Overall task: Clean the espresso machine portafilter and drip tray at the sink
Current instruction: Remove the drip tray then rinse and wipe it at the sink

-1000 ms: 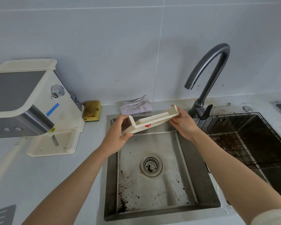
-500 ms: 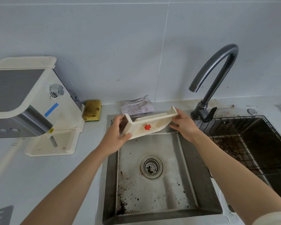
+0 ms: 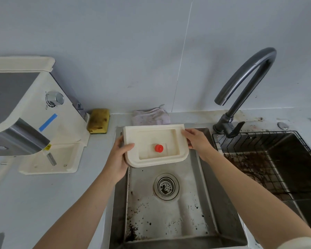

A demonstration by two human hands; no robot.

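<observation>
I hold a cream plastic drip tray (image 3: 151, 139) over the back of the left sink basin (image 3: 169, 212), its hollow side turned up toward me, a small red float (image 3: 159, 148) in its recess. My left hand (image 3: 118, 157) grips its left edge. My right hand (image 3: 196, 141) grips its right edge. The cream and steel espresso machine (image 3: 25, 112) stands on the counter at the left, its base slot (image 3: 50, 159) bare. No portafilter is in view.
Coffee grounds speckle the basin floor around the drain strainer (image 3: 166, 186). A dark curved faucet (image 3: 244, 87) rises at the back right. A wire rack (image 3: 258, 159) lies in the dirty right basin. A yellow sponge (image 3: 98, 120) and a grey cloth (image 3: 151, 116) sit by the wall.
The drip tray has rotated from edge-on and tilted to nearly flat, with its hollow side and red float now facing up. Both hands stay on its ends.
</observation>
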